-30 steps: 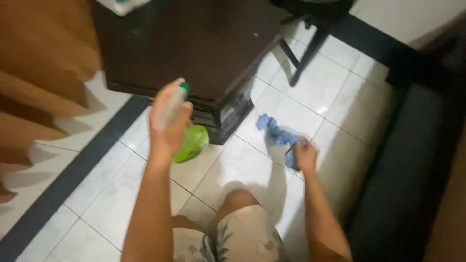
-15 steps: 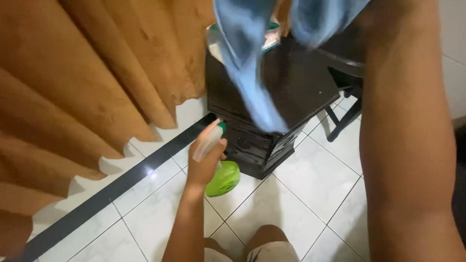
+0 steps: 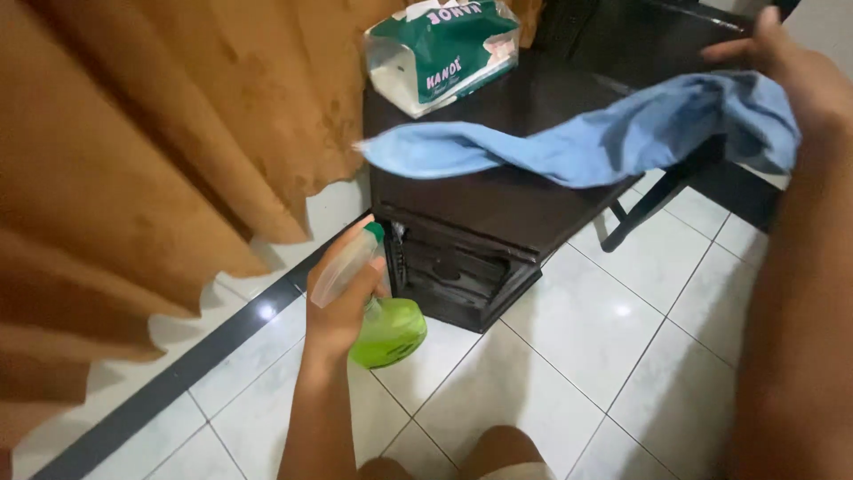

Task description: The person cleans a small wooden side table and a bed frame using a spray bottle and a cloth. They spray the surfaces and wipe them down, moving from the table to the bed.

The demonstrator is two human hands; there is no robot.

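My left hand (image 3: pixel 336 307) grips a spray bottle (image 3: pixel 384 329) with a green body and a clear trigger head, held low beside the front corner of a dark wooden table (image 3: pixel 498 200). My right hand (image 3: pixel 795 76) is raised at the upper right and holds one end of a blue cloth (image 3: pixel 577 142). The cloth stretches out to the left in the air just over the table top. A green and white tissue pack (image 3: pixel 442 52) lies on the far part of the table.
An orange-brown curtain (image 3: pixel 151 151) hangs along the left. The floor is white tile (image 3: pixel 569 373) with a dark border strip (image 3: pixel 169 382) near the curtain. A dark chair leg (image 3: pixel 644 204) stands right of the table. My knee (image 3: pixel 498 453) shows at the bottom.
My right hand picked the blue cloth up off the floor, lifted it past the camera and swung it out over the table. The view tilted up. My left hand kept the bottle near the table corner.
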